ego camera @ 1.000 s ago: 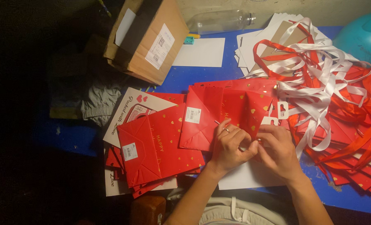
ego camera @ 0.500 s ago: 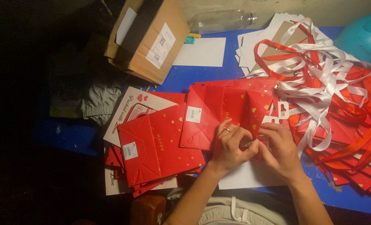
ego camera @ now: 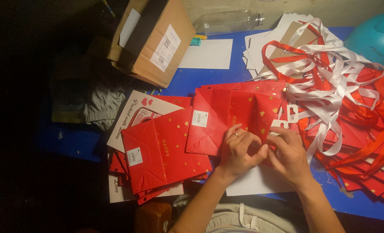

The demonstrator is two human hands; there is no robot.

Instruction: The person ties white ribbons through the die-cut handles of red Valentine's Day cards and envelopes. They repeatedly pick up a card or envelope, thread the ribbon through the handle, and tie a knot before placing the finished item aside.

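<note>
A flat red gift bag [ego camera: 226, 116] with gold hearts lies on the blue table [ego camera: 205, 80] in front of me. My left hand [ego camera: 239, 151] presses on its lower right part, fingers curled, a ring on one finger. My right hand [ego camera: 289, 155] meets it fingertip to fingertip at the bag's right edge, pinching there beside a white tag [ego camera: 282, 123]. What the fingers grip is hidden. A stack of folded red bags [ego camera: 162, 153] sits to the left of my hands.
A tangle of white and red ribbons [ego camera: 330, 82] lies right of the bag, over more red bags. A cardboard box [ego camera: 153, 39], a clear plastic bottle [ego camera: 228, 21], white cards [ego camera: 207, 54] and a teal round object [ego camera: 377, 36] are at the back. White paper [ego camera: 256, 183] lies under my hands.
Both hands stayed at the bag's right edge; the fingers shifted slightly, closing together over the same spot.
</note>
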